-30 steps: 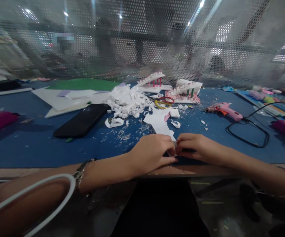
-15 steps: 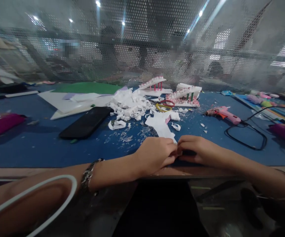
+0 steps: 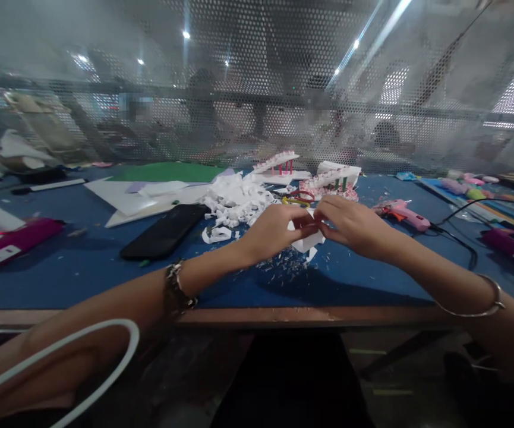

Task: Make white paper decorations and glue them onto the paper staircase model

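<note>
Both my hands hold one white foam piece (image 3: pixel 309 242) lifted a little above the blue table mat (image 3: pixel 82 267). My left hand (image 3: pixel 274 229) pinches its left side with fingers closed. My right hand (image 3: pixel 350 224) grips its top right, fingers curled. Just behind the hands lies a heap of white foam scraps (image 3: pixel 234 199). Scissors with red and yellow handles (image 3: pixel 296 197) rest beside the heap. Small white shavings lie scattered on the mat under the hands.
A black phone (image 3: pixel 164 230) lies left of centre. White sheets (image 3: pixel 136 193) and a green sheet (image 3: pixel 167 172) lie behind it. Two small foam models (image 3: pixel 328 178) stand at the back. A pink glue gun (image 3: pixel 401 213) with black cable lies right. A perforated screen (image 3: pixel 257 89) backs the table.
Both hands rose from the table's front edge and moved away from me, lifting the white foam piece off the mat. The view tilted upward slightly.
</note>
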`<action>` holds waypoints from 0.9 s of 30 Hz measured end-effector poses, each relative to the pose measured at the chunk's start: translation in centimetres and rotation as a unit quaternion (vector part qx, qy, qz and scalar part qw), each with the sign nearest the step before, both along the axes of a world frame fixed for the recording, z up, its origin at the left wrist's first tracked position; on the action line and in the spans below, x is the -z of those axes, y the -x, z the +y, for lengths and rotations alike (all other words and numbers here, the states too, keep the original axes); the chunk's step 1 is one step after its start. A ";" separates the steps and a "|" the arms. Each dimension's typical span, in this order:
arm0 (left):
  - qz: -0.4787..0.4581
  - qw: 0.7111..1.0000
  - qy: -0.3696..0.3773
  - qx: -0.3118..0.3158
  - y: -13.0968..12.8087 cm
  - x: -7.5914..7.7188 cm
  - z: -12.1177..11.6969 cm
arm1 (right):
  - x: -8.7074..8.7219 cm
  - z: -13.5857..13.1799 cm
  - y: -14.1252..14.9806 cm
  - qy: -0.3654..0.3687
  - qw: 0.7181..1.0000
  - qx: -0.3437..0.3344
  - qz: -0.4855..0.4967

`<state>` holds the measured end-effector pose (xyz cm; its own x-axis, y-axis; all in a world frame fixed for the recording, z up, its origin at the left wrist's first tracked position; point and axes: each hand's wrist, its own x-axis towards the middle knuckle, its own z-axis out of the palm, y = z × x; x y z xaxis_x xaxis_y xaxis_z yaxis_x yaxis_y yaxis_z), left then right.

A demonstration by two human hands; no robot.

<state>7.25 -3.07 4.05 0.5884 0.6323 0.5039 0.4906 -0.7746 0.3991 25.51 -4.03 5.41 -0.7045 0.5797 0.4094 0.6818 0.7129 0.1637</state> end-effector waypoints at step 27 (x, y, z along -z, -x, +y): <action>-0.198 0.977 0.077 0.016 -0.1 1.3 3.0 | 2.0 1.8 -0.1 -0.021 0.938 -0.104 0.329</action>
